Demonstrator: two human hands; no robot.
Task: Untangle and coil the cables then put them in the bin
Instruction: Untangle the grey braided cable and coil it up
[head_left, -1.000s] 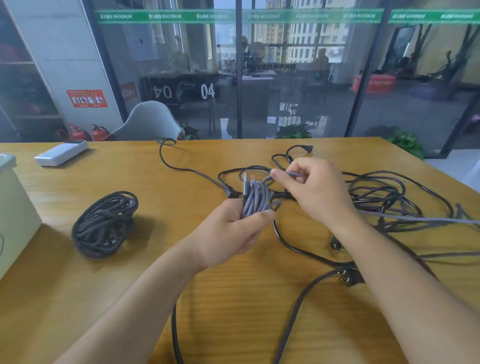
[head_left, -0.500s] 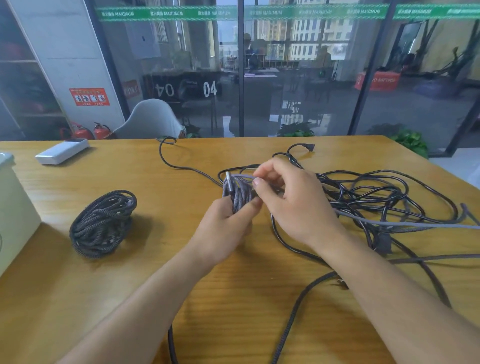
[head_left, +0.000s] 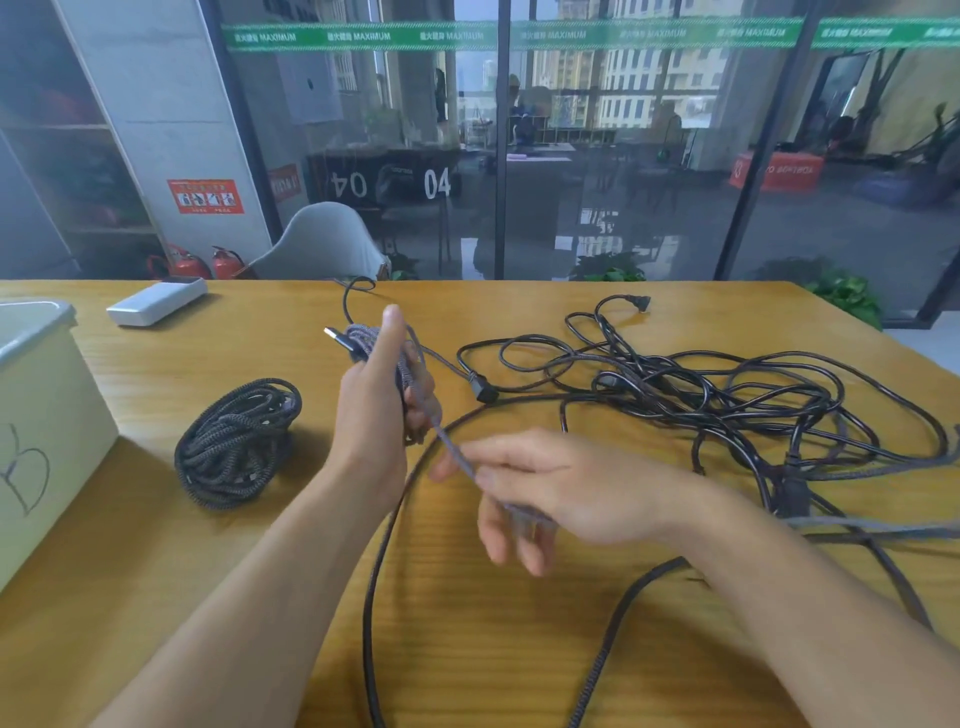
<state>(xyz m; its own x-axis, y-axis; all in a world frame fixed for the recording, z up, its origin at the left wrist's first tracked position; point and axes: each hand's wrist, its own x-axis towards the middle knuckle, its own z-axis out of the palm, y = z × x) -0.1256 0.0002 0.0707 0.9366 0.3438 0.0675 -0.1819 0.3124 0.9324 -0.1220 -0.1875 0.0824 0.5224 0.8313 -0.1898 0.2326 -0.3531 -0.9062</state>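
Right hand (head_left: 550, 493) sits nearest me, blurred, low over the table (head_left: 467, 649), its fingers loosely bent with the grey cable (head_left: 452, 447) running across them; whether I pinch that strand or it only slides through I cannot tell. Bare wood lies under and in front of this hand, crossed only by two dark braided leads (head_left: 379, 545) that run off the near edge.

Left hand (head_left: 374, 410) stands just beyond it, raised, thumb pointing up, fingers curled round a small grey coil (head_left: 363, 343) whose metal plug (head_left: 335, 336) sticks out to the left. The grey cable stretches taut from this coil down to my right hand.

Left of my left hand, well apart, a finished coil (head_left: 234, 441) of dark braided cable lies flat on the wood, with open table around it. Further left the pale bin (head_left: 47, 415) stands at the table's left edge, cut off by the frame, its rim showing and a handwritten mark on its side.

To the right the tangle (head_left: 727, 395) of black cables spreads across most of that half of the table, reaching near the right edge, one black plug (head_left: 485, 389) lying just beside my left hand.

At the far left a white block (head_left: 156, 307) rests near the far edge. Beyond the edge stand a grey chair (head_left: 322, 244) and a glass wall (head_left: 597, 156).
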